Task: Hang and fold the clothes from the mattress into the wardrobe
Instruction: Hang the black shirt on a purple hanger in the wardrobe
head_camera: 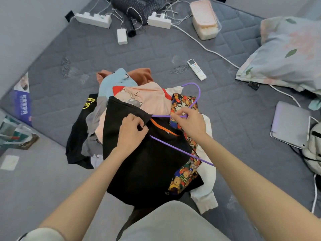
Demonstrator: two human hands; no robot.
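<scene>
Clothes (139, 101) lie heaped in the middle of the frame on a grey quilted mattress (86, 58), and we see a black garment (139, 162) with an orange trim spread over the top of the heap, reaching toward the bottom centre. Our left hand (132, 129) sits on this black garment just left of centre, its fingers curled and pinching a fold of the fabric. Our right hand (191, 122), just right of centre, has its fingers closed around a purple hanger (182, 150) where the hook meets the arms; one arm of the hanger runs under the black fabric beside the left hand, the other slants down to the right across it. Beneath the hook lies a bear-print garment (184, 101), with a peach shirt (149, 98) above the black one. A white remote (196, 69) rests on the mattress upper right of the heap, and a floral pillow (286, 53) fills the upper right corner.
</scene>
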